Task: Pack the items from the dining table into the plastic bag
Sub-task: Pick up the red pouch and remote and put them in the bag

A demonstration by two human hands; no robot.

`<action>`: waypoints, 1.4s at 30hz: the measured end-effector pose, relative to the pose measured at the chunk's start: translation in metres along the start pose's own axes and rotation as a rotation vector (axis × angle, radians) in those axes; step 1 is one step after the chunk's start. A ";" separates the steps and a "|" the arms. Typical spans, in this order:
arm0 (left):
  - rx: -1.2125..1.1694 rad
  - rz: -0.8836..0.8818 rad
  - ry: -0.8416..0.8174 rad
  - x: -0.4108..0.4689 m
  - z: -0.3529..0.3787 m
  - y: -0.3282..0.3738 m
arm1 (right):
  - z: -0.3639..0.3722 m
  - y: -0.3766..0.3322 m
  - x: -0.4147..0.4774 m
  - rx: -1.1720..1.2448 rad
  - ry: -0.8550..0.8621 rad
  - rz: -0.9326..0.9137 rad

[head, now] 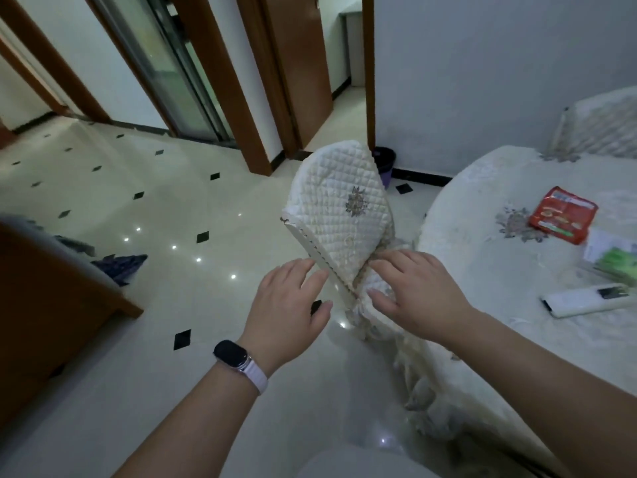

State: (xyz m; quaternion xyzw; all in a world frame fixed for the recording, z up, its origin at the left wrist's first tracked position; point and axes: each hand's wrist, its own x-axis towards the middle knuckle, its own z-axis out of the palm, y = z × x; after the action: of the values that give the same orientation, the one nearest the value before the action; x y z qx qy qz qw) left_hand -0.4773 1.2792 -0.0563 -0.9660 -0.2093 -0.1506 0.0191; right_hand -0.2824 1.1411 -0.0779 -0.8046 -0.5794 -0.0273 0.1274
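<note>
The dining table [482, 270] at the right wears a white embroidered cloth. On it lie a red snack packet [562, 214], a white-and-green box [610, 254] and a white remote control [586, 301]. In front of the table stands a chair with a quilted white cover [341, 219]. My left hand [293, 305], with a watch on its wrist, hovers spread at the chair back's left edge. My right hand [410, 288] rests with spread fingers on the chair's seat cover. Neither hand holds anything. No plastic bag is in view.
A second covered chair [599, 125] stands behind the table. A purple bucket [386, 165] sits by the wall past the near chair. Wooden furniture [44, 305] fills the left edge. Glossy tiled floor [155, 208] leads to brown doorways at the back.
</note>
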 end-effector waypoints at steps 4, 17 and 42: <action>-0.084 0.135 -0.026 0.061 0.031 0.000 | 0.004 0.039 0.002 -0.020 -0.017 0.168; -0.373 0.583 -0.105 0.273 0.141 -0.021 | 0.025 0.109 0.060 -0.157 -0.081 0.771; -0.525 0.733 -0.615 0.432 0.280 0.183 | 0.076 0.216 -0.033 0.065 0.016 1.675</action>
State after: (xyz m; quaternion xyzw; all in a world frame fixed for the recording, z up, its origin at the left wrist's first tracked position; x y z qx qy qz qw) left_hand 0.0512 1.3122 -0.1898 -0.9475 0.1898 0.1081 -0.2335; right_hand -0.0983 1.0645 -0.1956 -0.9646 0.2105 0.0875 0.1327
